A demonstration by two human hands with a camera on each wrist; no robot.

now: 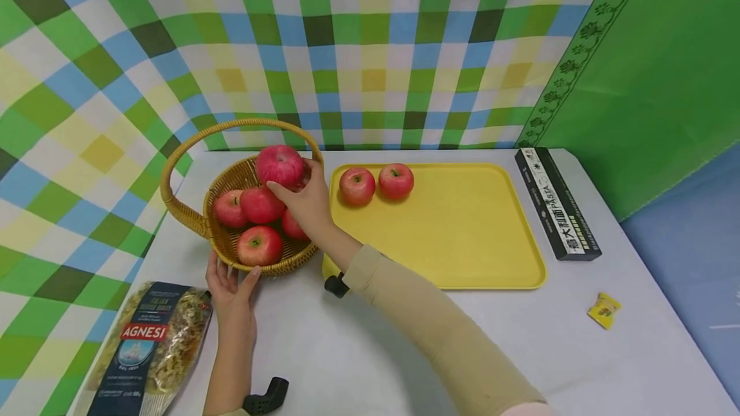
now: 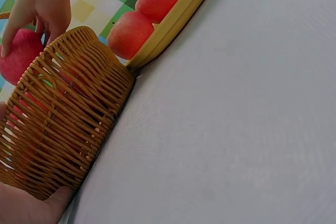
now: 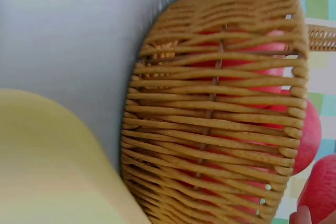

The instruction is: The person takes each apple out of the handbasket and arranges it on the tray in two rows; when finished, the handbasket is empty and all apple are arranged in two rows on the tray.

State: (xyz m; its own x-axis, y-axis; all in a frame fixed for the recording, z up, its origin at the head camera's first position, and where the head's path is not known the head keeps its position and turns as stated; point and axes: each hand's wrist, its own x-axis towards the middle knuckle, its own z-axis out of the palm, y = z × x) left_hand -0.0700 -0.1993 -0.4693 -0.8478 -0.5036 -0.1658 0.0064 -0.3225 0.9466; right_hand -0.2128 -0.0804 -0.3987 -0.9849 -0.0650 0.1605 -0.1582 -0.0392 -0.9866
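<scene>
A brown wicker basket point(image 1: 291, 266) with a tall arched handle point(image 1: 243, 122) holds several red apples point(image 1: 260, 246). My left hand point(image 1: 232, 297) grips its near side, thumb at the rim and the other fingers low against the wicker wall. Over the far part of the basket, my right hand point(image 1: 309, 201) holds a deep-red apple point(image 1: 280, 165) between thumb and fingers, above the other apples. The left wrist view shows this held apple point(image 2: 21, 56) beside the rim, under the right hand point(image 2: 44, 3).
A yellow tray point(image 1: 462, 230) right of the basket carries two apples point(image 1: 357, 186). Beyond it lies a black pasta box point(image 1: 557, 204), with a small yellow packet point(image 1: 604, 310) nearer. A bag of Agnesi pasta point(image 1: 144, 345) lies at front left. Checkered cloth point(image 1: 370, 50) hangs behind.
</scene>
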